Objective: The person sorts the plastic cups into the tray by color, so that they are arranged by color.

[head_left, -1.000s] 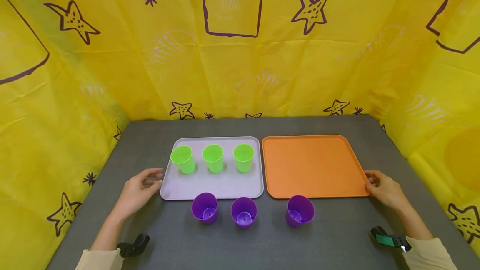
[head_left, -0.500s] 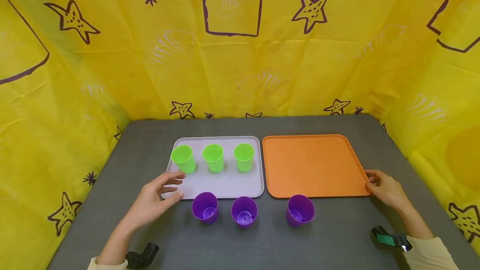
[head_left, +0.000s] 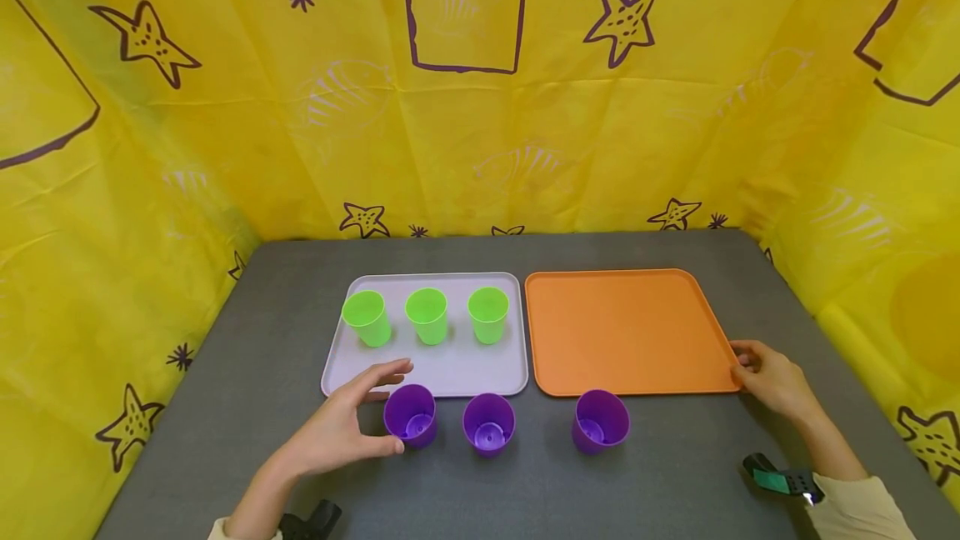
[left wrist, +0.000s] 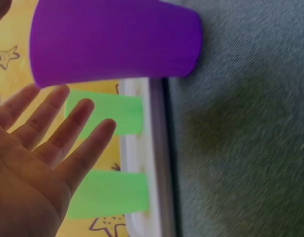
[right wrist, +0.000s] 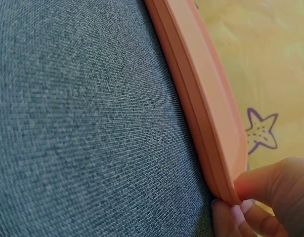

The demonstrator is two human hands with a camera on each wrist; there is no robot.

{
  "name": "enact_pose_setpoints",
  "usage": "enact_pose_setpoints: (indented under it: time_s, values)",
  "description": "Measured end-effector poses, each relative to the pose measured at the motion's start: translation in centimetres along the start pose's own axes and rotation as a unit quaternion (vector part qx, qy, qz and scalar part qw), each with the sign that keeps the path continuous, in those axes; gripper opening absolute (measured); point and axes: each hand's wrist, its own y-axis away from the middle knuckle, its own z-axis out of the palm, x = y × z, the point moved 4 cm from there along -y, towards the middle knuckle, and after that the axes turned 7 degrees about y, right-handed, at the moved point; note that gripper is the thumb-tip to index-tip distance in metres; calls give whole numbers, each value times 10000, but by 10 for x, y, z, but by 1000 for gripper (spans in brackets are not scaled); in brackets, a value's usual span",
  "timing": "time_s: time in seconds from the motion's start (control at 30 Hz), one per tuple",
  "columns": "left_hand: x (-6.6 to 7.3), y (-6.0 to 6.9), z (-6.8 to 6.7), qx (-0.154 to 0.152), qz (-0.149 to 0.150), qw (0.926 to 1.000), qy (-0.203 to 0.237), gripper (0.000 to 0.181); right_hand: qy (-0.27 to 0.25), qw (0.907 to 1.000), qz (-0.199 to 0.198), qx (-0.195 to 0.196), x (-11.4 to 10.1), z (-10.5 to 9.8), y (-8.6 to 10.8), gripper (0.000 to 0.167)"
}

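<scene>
My left hand point(head_left: 337, 427) is at the leftmost purple cup point(head_left: 410, 417), thumb and fingers spread on either side of it. In the left wrist view the fingers point(left wrist: 75, 128) are nearly straight beside the purple cup point(left wrist: 117, 42), not curled round it. My right hand point(head_left: 776, 382) pinches the near right corner of the orange tray point(head_left: 626, 332); in the right wrist view the thumb point(right wrist: 263, 182) lies on the rim, with fingertips underneath. Two more purple cups, one in the middle point(head_left: 489, 427) and one at right point(head_left: 600, 423), stand upright in front of the trays.
A pale grey-lilac tray point(head_left: 450, 375) lies left of the orange one. It bears a row of three green cups: left point(head_left: 367, 319), middle point(head_left: 427, 317) and right point(head_left: 488, 316). Yellow patterned cloth point(head_left: 480, 140) walls in the grey tabletop point(head_left: 540, 490).
My left hand has moved right and nearer, from the pale tray's left edge to the leftmost purple cup, its thumb and fingers spreading wider. My right hand stays on the orange tray's corner.
</scene>
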Motion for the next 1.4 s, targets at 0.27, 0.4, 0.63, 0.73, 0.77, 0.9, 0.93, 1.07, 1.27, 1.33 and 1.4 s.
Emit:
enact_pose_setpoints:
  time_s: [0.27,0.4,0.63,0.73,0.77,0.9,0.93,1.07,1.27,1.33,1.4]
  values:
    - [-3,-1,11,-163,-110,9998,-85,86,-40,10000,25,16,2,1,0,40]
    - [-3,-1,14,-167,-168,9997,-82,82,-16,9999,4,106,2,2,0,39]
    - [-7,0,16,-96,-203,9997,-132,72,-14,9999,-23,111,2,0,1,39]
    - [-8,0,15,-74,-301,9994,-152,72,-31,10000,-24,76,1,0,1,39]
    - [-9,0,15,-75,-319,9993,-154,72,-33,10000,-19,69,1,0,1,39]
    - [-7,0,15,-98,-341,9992,-179,70,-15,10000,-7,53,1,1,1,39]
    - [-7,-1,15,-109,-332,9992,-186,70,-9,10000,-2,47,2,1,1,39]
    - [-1,-5,11,-151,-298,9993,-153,69,-14,10000,21,-13,2,1,0,40]
    - [12,-17,3,-276,-337,9986,-287,68,-25,10000,41,-65,2,1,0,41]
    - [18,-22,0,-313,-307,9983,-372,67,-23,10000,33,-59,3,1,0,41]
    - [24,-28,-4,-341,-251,9980,-474,67,-22,10000,27,-52,3,2,-1,41]
